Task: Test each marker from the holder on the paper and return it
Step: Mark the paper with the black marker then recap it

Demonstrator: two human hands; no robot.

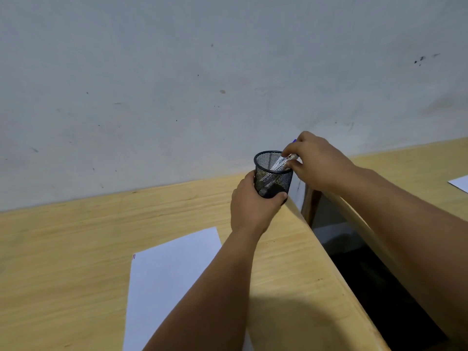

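A black wire-mesh holder (271, 171) sits tilted at the far right corner of the wooden table (76, 236). My left hand (253, 206) is wrapped around its lower part. My right hand (314, 160) pinches a white marker (282, 162) that leans inside the holder; a purple tip shows just above my fingers. A white sheet of paper (167, 274) lies on the table nearer to me, partly hidden under my left forearm.
A pale wall rises right behind the table. To the right is a dark gap, then a second wooden table (417, 178) with the corner of another white sheet (459, 183).
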